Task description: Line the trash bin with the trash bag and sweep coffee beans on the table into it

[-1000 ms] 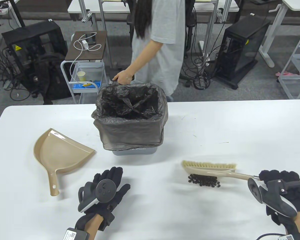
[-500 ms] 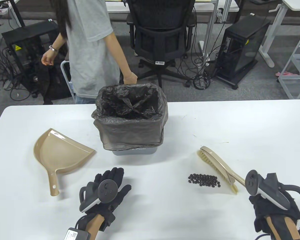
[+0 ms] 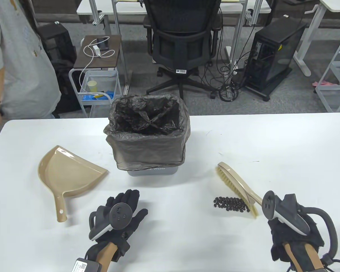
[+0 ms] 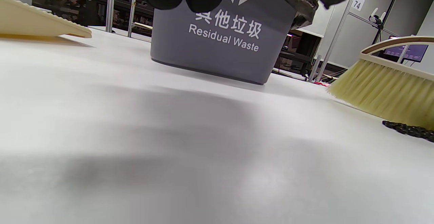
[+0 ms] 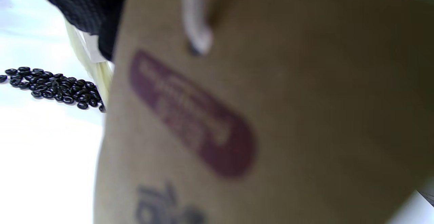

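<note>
Brush (image 3: 238, 185) handle behind right hand (image 3: 293, 226)

Grey bin (image 3: 153, 171) (black bag (image 3: 147, 136)), beige brush (image 3: 238, 182)

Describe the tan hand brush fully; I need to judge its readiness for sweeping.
The tan plastic hand brush has pale cream bristles under a curved back. It lies diagonally right of the grey bin, bristles facing left, its lower end beside the pile of dark coffee beans. The gloved right hand grips its handle.
</note>
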Available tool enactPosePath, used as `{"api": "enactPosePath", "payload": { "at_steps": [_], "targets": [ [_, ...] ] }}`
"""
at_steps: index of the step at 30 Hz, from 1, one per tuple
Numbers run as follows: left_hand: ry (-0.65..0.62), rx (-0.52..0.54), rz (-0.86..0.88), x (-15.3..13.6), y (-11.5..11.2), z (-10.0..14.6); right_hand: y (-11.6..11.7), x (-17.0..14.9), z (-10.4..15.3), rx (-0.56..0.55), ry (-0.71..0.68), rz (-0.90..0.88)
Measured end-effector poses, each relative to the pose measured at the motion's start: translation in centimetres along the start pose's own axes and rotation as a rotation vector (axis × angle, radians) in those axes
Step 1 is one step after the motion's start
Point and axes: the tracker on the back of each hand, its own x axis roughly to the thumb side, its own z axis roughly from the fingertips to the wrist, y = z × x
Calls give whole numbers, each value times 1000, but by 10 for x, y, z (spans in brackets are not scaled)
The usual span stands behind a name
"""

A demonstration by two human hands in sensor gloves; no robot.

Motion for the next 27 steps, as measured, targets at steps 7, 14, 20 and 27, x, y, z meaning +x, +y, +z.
{"api": "enactPosePath", "payload": {
  "at_steps": [7, 14, 20, 27],
  "targets": [
    [2, 2, 3, -2, 0, 0, -10, -12, 6, -52, 13, -68],
    [3, -4, -5, -1, 0, -1, -9, -36, -4, -241, 59, -173],
    [17, -3, -14, -3, 0, -1, 16, -41, -47, -262, 15, -390],
    [29, 0, 0, -6, 0, -1, 80, -32, -80, -320, 95, -838]
  ]
}}
